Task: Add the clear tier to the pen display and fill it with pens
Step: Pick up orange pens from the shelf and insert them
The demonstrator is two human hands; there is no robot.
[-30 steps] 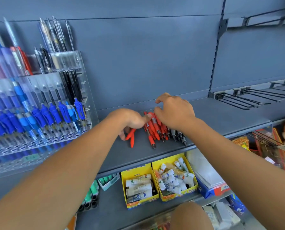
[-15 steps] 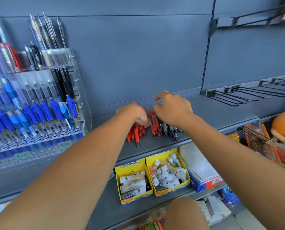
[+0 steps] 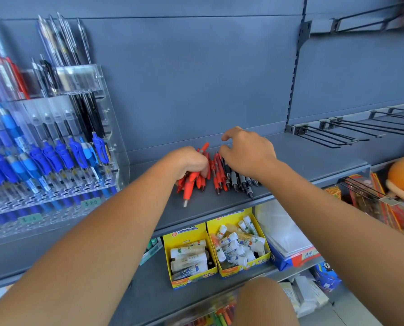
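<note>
While both forearms reach in from the bottom of the view, the left hand [image 3: 191,162] is clenched around a bundle of red pens [image 3: 191,182] on the grey shelf [image 3: 302,161], near the middle of the frame. One pen of the bundle pokes up past the knuckles toward 1 o'clock, and its tip end points down toward 6 o'clock, just clear of the shelf's front edge.

Just beside it at 3 o'clock, the right hand [image 3: 249,154] arches over a second row of loose pens [image 3: 233,180], red ones on its left side and black-and-grey ones on its right. Its fingers are curled but spread, resting on the pens' upper ends; whether they actually grip any I cannot tell. The forefinger lifts free toward 11 o'clock.

At 9 o'clock from the hands, well apart from them, stands the clear acrylic pen display [image 3: 78,161], its stepped tiers packed with blue pens [image 3: 45,158] and, higher up, black and red ones. The topmost clear tier [image 3: 78,77] sits at 10 o'clock, with slim pens standing in and behind it.

Below the shelf, at 6 o'clock, two yellow boxes [image 3: 189,236] hold glue sticks, and a pack of paper [image 3: 288,234] lies to their right. Black wire hooks [image 3: 332,135] jut out at 2 o'clock.
</note>
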